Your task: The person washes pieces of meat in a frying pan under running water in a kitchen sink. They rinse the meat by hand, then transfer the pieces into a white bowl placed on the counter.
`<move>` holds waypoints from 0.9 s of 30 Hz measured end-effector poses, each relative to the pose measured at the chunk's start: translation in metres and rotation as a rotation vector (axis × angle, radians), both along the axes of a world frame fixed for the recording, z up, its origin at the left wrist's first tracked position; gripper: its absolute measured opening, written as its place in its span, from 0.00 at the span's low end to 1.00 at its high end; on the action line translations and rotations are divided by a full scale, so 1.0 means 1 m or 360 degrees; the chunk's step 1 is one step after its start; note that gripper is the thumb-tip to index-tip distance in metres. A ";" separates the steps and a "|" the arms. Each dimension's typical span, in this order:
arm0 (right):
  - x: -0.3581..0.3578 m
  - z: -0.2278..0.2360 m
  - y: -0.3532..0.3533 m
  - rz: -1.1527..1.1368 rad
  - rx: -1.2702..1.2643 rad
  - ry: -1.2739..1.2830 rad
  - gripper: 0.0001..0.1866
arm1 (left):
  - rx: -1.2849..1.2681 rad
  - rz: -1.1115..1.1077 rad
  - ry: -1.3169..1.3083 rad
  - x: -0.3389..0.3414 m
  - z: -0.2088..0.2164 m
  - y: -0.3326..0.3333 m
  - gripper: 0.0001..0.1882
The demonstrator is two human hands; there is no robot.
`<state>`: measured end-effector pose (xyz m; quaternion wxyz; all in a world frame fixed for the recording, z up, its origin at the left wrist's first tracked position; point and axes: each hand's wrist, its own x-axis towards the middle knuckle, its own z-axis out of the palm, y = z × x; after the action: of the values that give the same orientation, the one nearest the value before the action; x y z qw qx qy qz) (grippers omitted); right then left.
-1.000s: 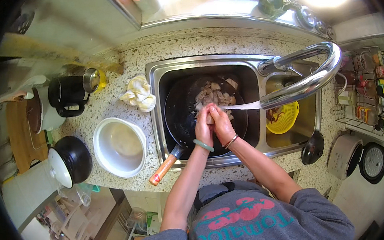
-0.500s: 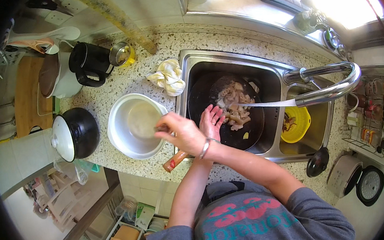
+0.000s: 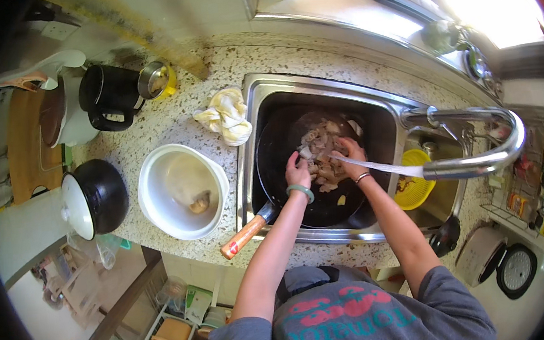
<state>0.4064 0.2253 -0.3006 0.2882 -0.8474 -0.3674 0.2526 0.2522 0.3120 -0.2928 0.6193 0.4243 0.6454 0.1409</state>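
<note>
A dark wok (image 3: 281,201) with a wooden handle (image 3: 246,234) sits in the left sink basin, holding a heap of pale, cut meat pieces (image 3: 322,143). My left hand (image 3: 298,172), with a green bangle at its wrist, curls at the heap's left side with meat at its fingertips. On the other side, my right hand (image 3: 351,157) bends its fingers round more meat pieces. Water streams from the tap (image 3: 470,166) toward my right hand and the heap. Left of the sink, a white pot (image 3: 150,208) contains one brownish piece (image 3: 200,202) and a little cloudy liquid.
A crumpled cloth (image 3: 224,117) lies by the sink's left rim. In the right basin sits a yellow strainer (image 3: 418,187). A black lidded pot (image 3: 100,195), an electric kettle (image 3: 107,93) and a small metal cup (image 3: 155,82) stand at left. The wok handle juts over the counter's front edge.
My right hand has left the white pot and come right to the meat; a brownish piece now lies in that pot. My left hand, palm up before, has turned into the heap.
</note>
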 end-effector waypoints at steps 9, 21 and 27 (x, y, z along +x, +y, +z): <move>-0.031 -0.058 0.028 -0.0309 -0.0285 0.1150 0.47 | -0.0534 -0.0055 -0.0022 0.024 -0.038 0.016 0.38; 0.010 0.021 0.011 0.0126 0.0249 0.1294 0.32 | 0.0128 0.0054 -0.0142 -0.026 -0.043 0.004 0.21; 0.010 -0.010 0.026 -0.0435 -0.0088 0.0885 0.31 | -0.0333 -0.0072 -0.0036 -0.007 -0.018 0.022 0.31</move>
<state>0.4165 0.2514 -0.3109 0.3858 -0.7949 -0.1501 0.4437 0.2449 0.3342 -0.3110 0.6704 0.3701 0.6399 0.0635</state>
